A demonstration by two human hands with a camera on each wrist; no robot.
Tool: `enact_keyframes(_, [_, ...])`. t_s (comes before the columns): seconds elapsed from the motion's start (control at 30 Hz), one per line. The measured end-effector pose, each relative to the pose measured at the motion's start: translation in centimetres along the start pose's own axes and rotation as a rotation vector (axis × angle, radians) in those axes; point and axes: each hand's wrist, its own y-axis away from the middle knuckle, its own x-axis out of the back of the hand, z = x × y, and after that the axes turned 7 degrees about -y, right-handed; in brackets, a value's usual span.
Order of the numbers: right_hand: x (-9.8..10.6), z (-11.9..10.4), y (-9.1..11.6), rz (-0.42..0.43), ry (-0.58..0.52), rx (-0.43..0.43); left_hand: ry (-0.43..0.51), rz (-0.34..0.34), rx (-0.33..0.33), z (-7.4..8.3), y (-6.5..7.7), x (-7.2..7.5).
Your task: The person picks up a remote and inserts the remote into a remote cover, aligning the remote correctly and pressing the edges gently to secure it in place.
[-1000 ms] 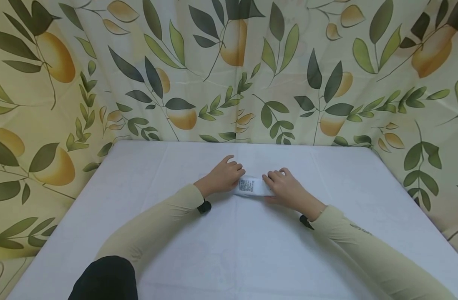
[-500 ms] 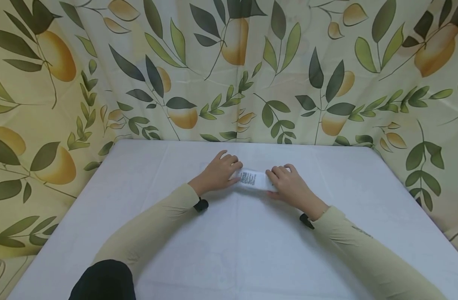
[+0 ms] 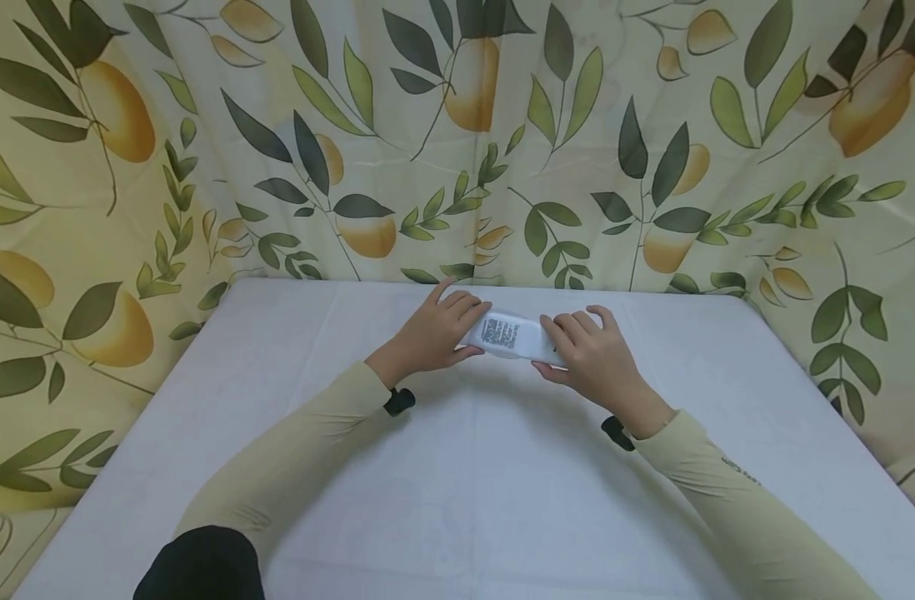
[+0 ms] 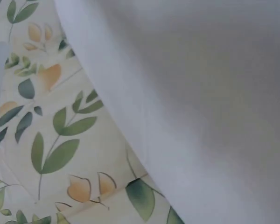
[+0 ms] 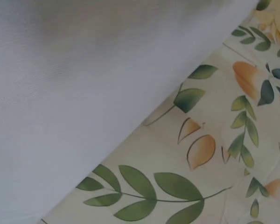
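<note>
In the head view, a small white packet point(image 3: 512, 333) with a block of dark print on its upper face is held above the far middle of the table. My left hand point(image 3: 433, 330) pinches its left end, thumb at the near edge and fingertips on the far edge, with the index finger raised. My right hand point(image 3: 596, 354) grips the right end, fingers over the top and thumb at the near side, covering that end. Neither hand nor the packet can be made out in the wrist views.
A white cloth point(image 3: 457, 500) covers the table, with arm shadows falling on it. Behind and beside it hangs a curtain point(image 3: 397, 125) printed with leaves and fruit. Dark wrist bands point(image 3: 617, 433) show at both cuffs, and a black rounded shape point(image 3: 202, 567) sits at lower left.
The packet has risen off the cloth and moved away from the body, tilting down to the right. Both hands went with it; the left hand's thumb and fingers have spread wider.
</note>
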Motion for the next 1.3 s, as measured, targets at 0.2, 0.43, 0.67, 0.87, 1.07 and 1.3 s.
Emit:
enact_keyframes(0.2, [0.5,0.2,-0.2,0.058,-0.041,0.029,0.065,0.078,-0.024,0.1,0.0,1.4])
enact_keyframes(0.43, [0.8,0.7,-0.1,0.084,-0.126,0.07,0.136,0.134,-0.051,0.5,-0.1,2.1])
enact_keyframes(0.67, [1.4,0.8,-0.5,0.095,-0.104,0.036,0.094,0.086,-0.031,0.6,-0.7,3.3])
enact_keyframes(0.87, [1.3,0.2,-1.0,0.124,-0.129,0.011,0.1,0.087,-0.008,0.8,-1.1,4.0])
enact_keyframes(1.07, [1.3,0.1,-1.6,0.116,-0.12,0.044,0.119,0.114,-0.026,1.0,-1.3,3.6])
enact_keyframes(1.3, [1.3,0.2,-1.5,0.086,-0.084,0.056,0.012,0.084,-0.029,1.0,-1.1,3.9])
